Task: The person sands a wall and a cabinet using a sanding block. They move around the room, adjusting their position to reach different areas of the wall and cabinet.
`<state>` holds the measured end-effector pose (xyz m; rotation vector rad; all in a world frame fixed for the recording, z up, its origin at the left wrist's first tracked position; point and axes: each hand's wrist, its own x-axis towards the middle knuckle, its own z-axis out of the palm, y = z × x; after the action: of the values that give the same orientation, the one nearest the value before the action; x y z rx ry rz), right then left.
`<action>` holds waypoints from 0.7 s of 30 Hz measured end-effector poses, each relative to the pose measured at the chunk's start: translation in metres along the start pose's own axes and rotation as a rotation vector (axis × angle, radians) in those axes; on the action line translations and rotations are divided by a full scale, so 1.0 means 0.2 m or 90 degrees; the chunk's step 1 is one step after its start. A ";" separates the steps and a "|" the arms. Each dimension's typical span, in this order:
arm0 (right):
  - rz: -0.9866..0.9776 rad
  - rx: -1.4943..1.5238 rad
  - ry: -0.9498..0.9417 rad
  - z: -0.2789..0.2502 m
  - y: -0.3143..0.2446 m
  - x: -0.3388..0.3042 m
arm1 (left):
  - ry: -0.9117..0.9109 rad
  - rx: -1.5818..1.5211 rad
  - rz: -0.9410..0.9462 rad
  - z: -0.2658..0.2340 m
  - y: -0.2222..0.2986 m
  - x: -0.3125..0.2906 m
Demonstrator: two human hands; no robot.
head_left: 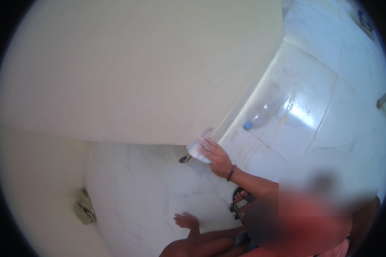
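Note:
My right hand (216, 156) reaches in from the lower right, a dark beaded bracelet (231, 172) at its wrist. Its fingers lie over a folded white sheet (197, 150) with faint bluish print, pressing it to the lower corner of a large beige wall (150, 73). The sheet's edges are smeared by motion, and its underside is hidden. Just left of it, low by the wall, shows a small tan and dark object (184, 159) that I cannot make out. My left hand does not show.
A clear plastic bottle (261, 115) with a blue cap lies on the stained marble floor (317, 73). Crumpled green cloth (85, 207) sits at left. A bare foot (186, 220) and a sandalled foot (239, 199) are below. Blurring covers the red clothing (304, 227) at lower right.

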<state>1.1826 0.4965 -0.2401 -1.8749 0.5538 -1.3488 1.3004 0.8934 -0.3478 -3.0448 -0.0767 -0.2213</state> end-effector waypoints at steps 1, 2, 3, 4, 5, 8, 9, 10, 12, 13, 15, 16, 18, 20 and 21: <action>0.031 0.009 0.023 -0.07 0.03 -0.04 | 0.003 0.001 0.002 0.00 0.02 0.01; 0.065 0.021 0.039 -0.13 0.01 -0.03 | 0.002 0.006 -0.001 0.00 0.02 -0.01; 0.073 -0.014 0.099 -0.18 0.02 0.02 | 0.001 0.010 -0.007 0.00 0.02 -0.01; 0.087 -0.051 0.155 -0.27 0.00 0.12 | 0.010 0.007 0.004 0.00 0.01 -0.01; 0.053 -0.040 0.193 -0.32 -0.03 0.24 | 0.020 0.003 0.011 0.01 -0.01 0.00; -0.135 0.009 0.264 -0.39 -0.19 0.66 | 0.021 -0.006 0.014 0.03 -0.02 -0.01; -0.173 0.019 0.239 -0.34 -0.29 0.77 | 0.023 0.000 -0.001 0.02 -0.06 -0.01; -0.214 0.013 0.216 -0.30 -0.37 0.85 | 0.023 -0.011 0.006 0.02 -0.06 -0.02; -0.259 -0.024 0.165 -0.20 -0.41 0.87 | 0.024 -0.036 0.032 0.04 -0.02 -0.02; -0.282 -0.040 0.136 -0.14 -0.40 0.86 | 0.014 -0.029 0.026 0.04 -0.02 -0.01; -0.340 -0.078 0.057 -0.08 -0.15 0.71 | 0.001 -0.026 0.008 0.03 0.02 -0.01; -0.333 -0.107 0.029 -0.08 -0.03 0.60 | -0.007 -0.031 -0.003 0.03 0.04 -0.02; -0.301 -0.167 -0.031 -0.11 0.12 0.40 | -0.019 -0.027 -0.028 -0.01 0.02 -0.01; -0.237 -0.200 -0.077 -0.18 0.13 0.29 | -0.021 0.005 -0.028 0.00 0.01 0.01; -0.190 -0.192 -0.087 -0.23 0.10 0.24 | -0.022 0.021 -0.026 0.00 0.01 0.01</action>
<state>1.1582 0.4342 -0.2188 -2.3514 0.4376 -1.3670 1.3026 0.8920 -0.3479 -3.0163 -0.1439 -0.1697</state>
